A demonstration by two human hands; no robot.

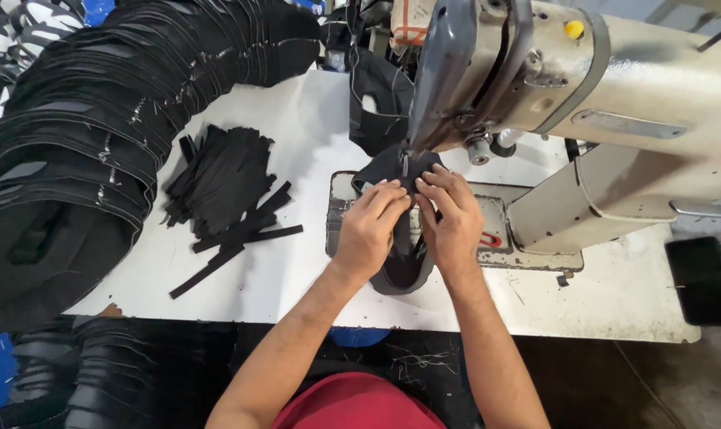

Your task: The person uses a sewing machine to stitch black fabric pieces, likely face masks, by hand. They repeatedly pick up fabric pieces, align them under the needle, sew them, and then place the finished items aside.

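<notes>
A beige industrial sewing machine stands on a white table. Under its needle lies a black fabric piece on the metal bed plate. My left hand and my right hand sit side by side on this piece, fingertips pinching the fabric just in front of the presser foot. The hands hide most of the piece; its curved edge hangs toward the table's front edge.
A pile of black fabric strips lies left of the machine. A long curved stack of sewn black pieces fills the table's left side. More black fabric hangs behind the needle. A dark pad lies at the right.
</notes>
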